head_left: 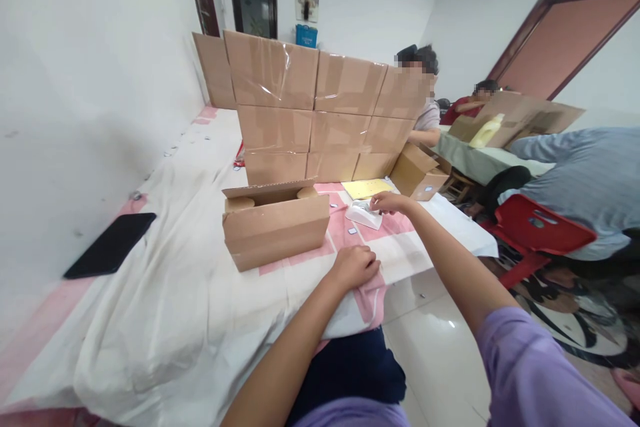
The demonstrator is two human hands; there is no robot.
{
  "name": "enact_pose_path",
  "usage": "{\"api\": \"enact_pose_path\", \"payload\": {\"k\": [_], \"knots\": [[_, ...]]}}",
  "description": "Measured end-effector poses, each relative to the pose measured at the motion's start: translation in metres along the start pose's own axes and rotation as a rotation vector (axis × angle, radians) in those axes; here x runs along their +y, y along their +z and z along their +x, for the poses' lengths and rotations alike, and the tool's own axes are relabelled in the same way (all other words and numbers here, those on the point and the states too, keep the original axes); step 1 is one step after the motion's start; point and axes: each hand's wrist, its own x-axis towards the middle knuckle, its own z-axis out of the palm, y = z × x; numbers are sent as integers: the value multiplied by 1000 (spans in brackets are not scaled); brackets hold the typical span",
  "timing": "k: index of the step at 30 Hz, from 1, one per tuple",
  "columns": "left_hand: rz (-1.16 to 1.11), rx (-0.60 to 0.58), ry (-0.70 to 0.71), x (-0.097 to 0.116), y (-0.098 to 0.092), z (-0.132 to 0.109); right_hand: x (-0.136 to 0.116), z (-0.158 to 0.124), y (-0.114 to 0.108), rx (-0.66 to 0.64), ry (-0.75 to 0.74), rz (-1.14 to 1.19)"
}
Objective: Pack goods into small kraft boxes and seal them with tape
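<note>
My right hand reaches over a small white tray. Its fingertips are pinched together at the tray's far edge, and whatever they hold is too small to make out. Nearer to me, my left hand rests on the cloth by the table's front edge, fingers curled in; the inside of the grip is hidden. A yellow sheet lies just beyond the tray. Left of my hands stands an open cardboard box with its flaps up. One small whitish piece lies on the cloth between my hands.
A wall of taped cardboard stands across the table. Another open box sits at the right edge. A black tablet-like slab lies far left. A person sits behind the cardboard; others are to the right, near a red chair.
</note>
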Motion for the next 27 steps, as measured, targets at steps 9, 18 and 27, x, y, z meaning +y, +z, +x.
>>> {"api": "enact_pose_path", "payload": {"k": [9, 18, 27], "knots": [[-2, 3, 16, -2, 2, 1, 1, -3, 4, 46, -4, 16], [-4, 6, 13, -2, 3, 1, 2, -5, 5, 18, 15, 34], [11, 4, 23, -3, 5, 1, 4, -4, 10, -31, 49, 115]]}}
